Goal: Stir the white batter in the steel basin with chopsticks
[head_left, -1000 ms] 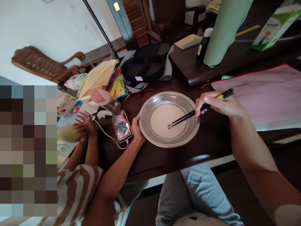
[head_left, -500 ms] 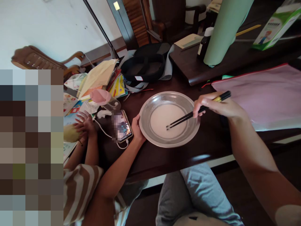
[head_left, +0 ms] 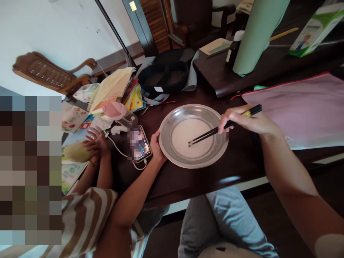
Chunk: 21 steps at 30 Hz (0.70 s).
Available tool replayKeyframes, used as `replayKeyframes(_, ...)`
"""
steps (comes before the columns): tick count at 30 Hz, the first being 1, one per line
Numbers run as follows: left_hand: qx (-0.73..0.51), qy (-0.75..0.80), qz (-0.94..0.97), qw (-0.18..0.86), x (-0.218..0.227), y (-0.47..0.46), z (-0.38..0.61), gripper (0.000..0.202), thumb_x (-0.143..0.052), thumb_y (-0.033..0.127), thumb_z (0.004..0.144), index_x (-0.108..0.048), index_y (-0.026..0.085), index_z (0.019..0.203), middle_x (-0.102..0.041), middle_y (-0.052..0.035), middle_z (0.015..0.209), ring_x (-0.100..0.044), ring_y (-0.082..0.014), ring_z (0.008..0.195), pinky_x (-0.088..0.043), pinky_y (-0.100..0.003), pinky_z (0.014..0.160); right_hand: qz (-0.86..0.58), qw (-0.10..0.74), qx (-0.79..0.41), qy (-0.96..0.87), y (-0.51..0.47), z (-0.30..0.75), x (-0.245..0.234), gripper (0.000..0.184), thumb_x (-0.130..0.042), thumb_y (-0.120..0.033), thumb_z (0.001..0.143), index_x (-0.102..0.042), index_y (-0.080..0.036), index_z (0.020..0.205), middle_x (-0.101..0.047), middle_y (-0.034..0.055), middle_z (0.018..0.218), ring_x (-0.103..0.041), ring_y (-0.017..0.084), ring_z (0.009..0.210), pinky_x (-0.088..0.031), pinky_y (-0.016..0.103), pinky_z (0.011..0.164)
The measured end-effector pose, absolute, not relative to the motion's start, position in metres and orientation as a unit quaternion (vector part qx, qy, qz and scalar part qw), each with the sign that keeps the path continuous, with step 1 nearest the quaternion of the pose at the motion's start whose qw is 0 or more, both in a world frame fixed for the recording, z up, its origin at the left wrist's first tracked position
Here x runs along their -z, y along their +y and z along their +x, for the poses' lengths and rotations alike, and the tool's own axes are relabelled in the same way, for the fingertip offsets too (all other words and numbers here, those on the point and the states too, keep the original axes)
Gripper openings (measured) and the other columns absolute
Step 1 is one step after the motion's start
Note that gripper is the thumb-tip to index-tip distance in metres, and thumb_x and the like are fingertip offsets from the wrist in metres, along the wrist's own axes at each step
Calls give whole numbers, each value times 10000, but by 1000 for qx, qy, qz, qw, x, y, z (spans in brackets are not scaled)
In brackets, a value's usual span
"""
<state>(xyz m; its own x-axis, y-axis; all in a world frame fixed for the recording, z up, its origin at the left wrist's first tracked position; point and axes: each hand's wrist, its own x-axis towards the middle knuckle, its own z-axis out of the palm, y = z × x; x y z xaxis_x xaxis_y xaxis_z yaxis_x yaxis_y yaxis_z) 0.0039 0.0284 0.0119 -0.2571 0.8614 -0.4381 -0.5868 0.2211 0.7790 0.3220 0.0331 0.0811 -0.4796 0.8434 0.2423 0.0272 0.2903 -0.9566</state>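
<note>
A round metal bowl [head_left: 166, 150] with a wide rim stands on the dark wooden table [head_left: 177, 182]. Whitish liquid [head_left: 185, 134] covers its bottom. My left hand [head_left: 158, 147] grips the bowl's left rim, thumb on top and the other fingers hidden beneath. In my right hand [head_left: 239, 120] is a pair of black chopsticks [head_left: 205, 135] with a gold band. They slant down to the left over the bowl, and their tips are in the white liquid. The right hand hovers above the bowl's right rim.
A charging phone [head_left: 141, 143] lies left of the bowl, near a pink-lidded cup [head_left: 118, 111]. Another person's hands [head_left: 99, 141] rest by a yellowish fruit [head_left: 77, 152]. Behind are papers [head_left: 110, 91] and a black strapped case [head_left: 163, 77]; a pink zip pouch [head_left: 301, 107] lies right.
The chopstick tips have shifted slightly left in the liquid, and my right hand moved a little left with them. My left hand and the bowl stay put.
</note>
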Motion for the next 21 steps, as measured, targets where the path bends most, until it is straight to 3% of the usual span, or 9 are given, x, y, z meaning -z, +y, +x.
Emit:
replayKeyframes(4, -605, 514, 139, 592, -12, 28, 4, 251, -828, 443, 709, -707, 225, 682, -744, 25, 652, -757, -224, 750, -590, -325, 787, -340, 371, -475, -722, 35, 316, -81, 490, -664, -599, 1056, -899, -188, 927, -858, 102, 919, -728, 188, 759, -548, 306, 665)
replayKeyframes(9, -609, 499, 141, 601, -13, 28, 6, 240, -828, 435, 684, -738, 213, 702, -754, 0, 664, -806, -289, 914, -619, -353, 860, -356, 466, -460, -667, 34, 327, -80, 487, -700, -587, 1042, -857, -201, 789, -788, 67, 713, -665, 164, 628, -490, 306, 590)
replayKeyframes(12, -612, 501, 139, 596, -13, 28, 6, 231, -825, 424, 684, -741, 209, 694, -752, 3, 661, -800, -271, 872, -622, -350, 860, -332, 448, -494, -667, 33, 325, -80, 487, -709, -591, 1035, -852, -197, 786, -808, 75, 719, -692, 168, 625, -501, 301, 579)
replayKeyframes(16, -616, 500, 141, 593, -14, 28, 6, 226, -816, 413, 710, -716, 217, 657, -751, 6, 664, -790, -252, 813, -618, -349, 856, -332, 364, -486, -722, 34, 316, -80, 499, -658, -597, 1061, -897, -188, 906, -870, 102, 926, -760, 190, 780, -546, 305, 663)
replayKeyframes(21, -619, 496, 134, 594, -14, 29, 6, 193, -786, 382, 732, -725, 215, 656, -763, -1, 674, -788, -252, 823, -618, -346, 853, -367, 444, -436, -691, 36, 325, -79, 499, -669, -584, 1064, -881, -198, 829, -829, 81, 799, -683, 164, 685, -497, 307, 628)
